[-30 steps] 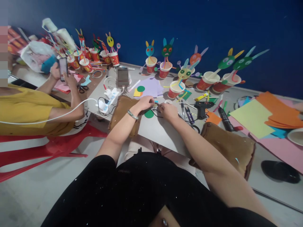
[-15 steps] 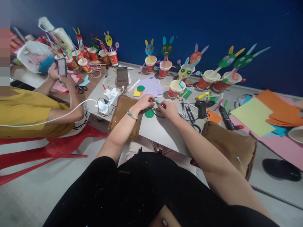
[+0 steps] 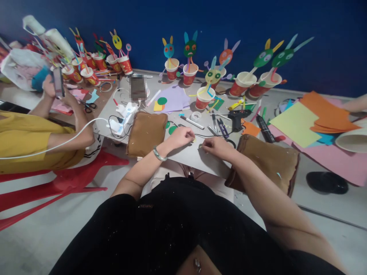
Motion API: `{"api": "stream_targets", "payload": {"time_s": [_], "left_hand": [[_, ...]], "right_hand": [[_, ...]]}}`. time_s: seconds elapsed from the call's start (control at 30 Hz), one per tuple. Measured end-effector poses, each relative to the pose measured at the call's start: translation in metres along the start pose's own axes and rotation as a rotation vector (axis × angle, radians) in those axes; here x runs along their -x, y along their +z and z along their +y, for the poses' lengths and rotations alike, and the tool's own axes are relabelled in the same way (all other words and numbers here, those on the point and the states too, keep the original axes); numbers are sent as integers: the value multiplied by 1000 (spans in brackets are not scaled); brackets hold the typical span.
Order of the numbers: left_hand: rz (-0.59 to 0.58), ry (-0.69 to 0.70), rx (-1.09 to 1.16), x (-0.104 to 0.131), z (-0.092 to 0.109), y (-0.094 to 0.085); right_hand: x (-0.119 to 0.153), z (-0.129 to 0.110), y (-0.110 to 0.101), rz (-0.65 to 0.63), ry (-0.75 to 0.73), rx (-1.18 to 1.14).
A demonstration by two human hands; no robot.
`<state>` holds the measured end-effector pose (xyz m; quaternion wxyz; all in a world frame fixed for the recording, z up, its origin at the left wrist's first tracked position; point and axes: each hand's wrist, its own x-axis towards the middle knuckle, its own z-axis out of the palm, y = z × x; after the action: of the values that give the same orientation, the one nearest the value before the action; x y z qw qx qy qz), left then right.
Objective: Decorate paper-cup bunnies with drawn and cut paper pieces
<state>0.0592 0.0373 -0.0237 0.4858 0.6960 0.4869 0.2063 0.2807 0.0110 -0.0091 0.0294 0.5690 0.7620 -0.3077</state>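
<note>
My left hand (image 3: 181, 138) is above the table near its front edge, fingers pinched around something small and yellowish that I cannot make out. To its right, my right hand (image 3: 215, 147) is also closed at the fingertips, and what it pinches, if anything, is too small to name. The hands are a short way apart. Green paper circles (image 3: 172, 130) lie just behind my left hand. Behind both hands are a white marker (image 3: 192, 122) and a roll of tape (image 3: 196, 116), with a black cable between them and my fingers.
Brown cushions (image 3: 146, 134) flank my hands. Paper cups with paper-headed figures (image 3: 205, 97) stand behind. A glue gun (image 3: 237, 119), scissors (image 3: 222, 128) and coloured paper (image 3: 298, 124) lie rightward. Left are a power strip (image 3: 126, 118) and a person in yellow (image 3: 25, 141) holding a phone (image 3: 58, 82).
My hands have moved lower and farther apart, showing the marker and tape roll behind them. The camera view has shifted, so the table's objects appear farther left and higher.
</note>
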Motion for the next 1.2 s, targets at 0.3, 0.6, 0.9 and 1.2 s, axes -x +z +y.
{"api": "stream_targets", "payload": {"time_s": [0.3, 0.6, 0.9, 1.2], "left_hand": [[-20, -49, -439, 4, 12, 40], [56, 33, -682, 19, -2, 45], [-275, 532, -1019, 45, 2, 55], [-405, 655, -1078, 33, 4, 51]], "right_hand": [[4, 12, 5, 45, 88, 117], [12, 44, -4, 233, 138, 1], [22, 52, -18, 317, 239, -3], [71, 70, 12, 503, 406, -14]]}}
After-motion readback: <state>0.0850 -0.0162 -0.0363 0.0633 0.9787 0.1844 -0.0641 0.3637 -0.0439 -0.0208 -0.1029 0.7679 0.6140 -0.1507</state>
